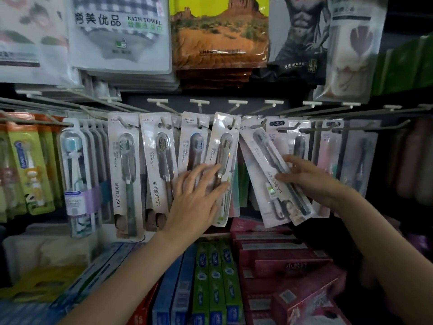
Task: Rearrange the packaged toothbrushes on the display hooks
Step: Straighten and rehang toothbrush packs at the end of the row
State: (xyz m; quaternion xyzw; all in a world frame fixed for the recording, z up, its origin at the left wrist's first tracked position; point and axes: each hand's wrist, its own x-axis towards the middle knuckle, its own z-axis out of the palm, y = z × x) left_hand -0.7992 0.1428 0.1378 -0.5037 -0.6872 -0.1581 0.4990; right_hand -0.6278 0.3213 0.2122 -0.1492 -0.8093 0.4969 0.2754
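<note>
Four white LMK toothbrush packs (pixel 164 170) hang in front on neighbouring display hooks (pixel 161 124) at centre. The left hand (pixel 199 193) lies flat, fingers straight, on the fourth pack (pixel 222 165). The right hand (pixel 309 179) grips a tilted pack (pixel 269 177) just right. Bath towel bags (pixel 121 36) hang above; toothpaste boxes (pixel 213 277) sit below.

both bare forearms reach up and forward from the bottom edge. the left hand (pixel 199 191) is turned back-up, its fingers straight and spread a little, pointing up and to the right, lying flat. the right hand (pixel 307 181) is higher on the right side, wrist bent, with its fingers curled and pointing to the left.
</note>
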